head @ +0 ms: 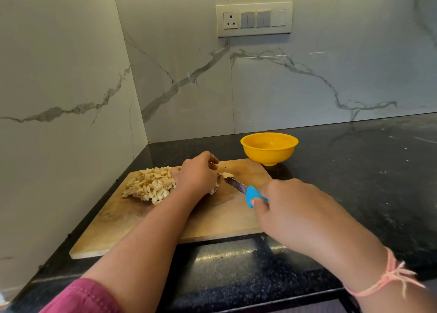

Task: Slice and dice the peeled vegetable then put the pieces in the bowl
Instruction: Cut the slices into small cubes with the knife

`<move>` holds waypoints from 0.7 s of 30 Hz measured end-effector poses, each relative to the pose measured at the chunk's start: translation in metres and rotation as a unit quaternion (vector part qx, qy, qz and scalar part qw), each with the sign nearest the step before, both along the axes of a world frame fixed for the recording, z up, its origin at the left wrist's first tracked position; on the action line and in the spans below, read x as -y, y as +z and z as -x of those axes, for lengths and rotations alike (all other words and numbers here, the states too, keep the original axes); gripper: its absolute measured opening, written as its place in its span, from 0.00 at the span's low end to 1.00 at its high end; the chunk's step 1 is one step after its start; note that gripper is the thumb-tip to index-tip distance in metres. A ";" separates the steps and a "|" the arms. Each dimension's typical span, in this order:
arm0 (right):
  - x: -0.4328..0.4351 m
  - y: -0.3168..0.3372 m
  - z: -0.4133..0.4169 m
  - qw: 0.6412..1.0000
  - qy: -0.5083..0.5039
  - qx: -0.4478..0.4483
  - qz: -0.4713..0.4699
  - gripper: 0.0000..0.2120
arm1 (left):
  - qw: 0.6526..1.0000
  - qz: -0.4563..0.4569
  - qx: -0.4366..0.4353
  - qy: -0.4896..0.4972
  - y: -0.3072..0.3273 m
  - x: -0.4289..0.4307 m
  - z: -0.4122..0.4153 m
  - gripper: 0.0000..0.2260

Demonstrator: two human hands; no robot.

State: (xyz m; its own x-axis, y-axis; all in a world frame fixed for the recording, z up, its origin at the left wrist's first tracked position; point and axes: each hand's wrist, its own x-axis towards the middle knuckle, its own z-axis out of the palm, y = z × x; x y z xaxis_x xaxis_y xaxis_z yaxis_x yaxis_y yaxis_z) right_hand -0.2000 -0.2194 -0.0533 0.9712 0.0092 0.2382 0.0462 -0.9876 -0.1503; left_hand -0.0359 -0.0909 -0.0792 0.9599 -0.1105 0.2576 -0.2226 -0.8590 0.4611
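A heap of pale diced vegetable pieces (151, 185) lies on the left part of a wooden cutting board (212, 218). My left hand (197, 174) is curled over a small remaining vegetable piece (225, 175) at the board's middle and holds it down. My right hand (290, 211) grips the blue handle of a knife (254, 196); its blade (235, 185) points at that piece and touches the board beside my left fingers. A yellow bowl (269, 148) stands just behind the board's far right corner and looks empty.
The board lies on a black speckled counter (354, 182) in a corner of marble-patterned walls. A switch panel with a socket (254, 19) is on the back wall. The counter's front edge runs below my forearms.
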 end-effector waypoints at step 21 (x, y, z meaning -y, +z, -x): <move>0.009 -0.011 -0.034 0.997 -0.041 0.034 -0.058 0.14 | 0.996 -0.041 -0.029 -0.072 0.006 -0.002 -0.005 0.13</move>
State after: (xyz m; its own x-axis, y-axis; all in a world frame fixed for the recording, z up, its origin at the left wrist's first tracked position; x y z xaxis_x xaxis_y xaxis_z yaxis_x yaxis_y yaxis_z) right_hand -0.1664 -0.2280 -0.0647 0.9491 -0.1006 0.2986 -0.0192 -0.9644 -0.2638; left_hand -0.0305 -0.0890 -0.0728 0.9455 -0.2674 0.1859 -0.3217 -0.8554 0.4059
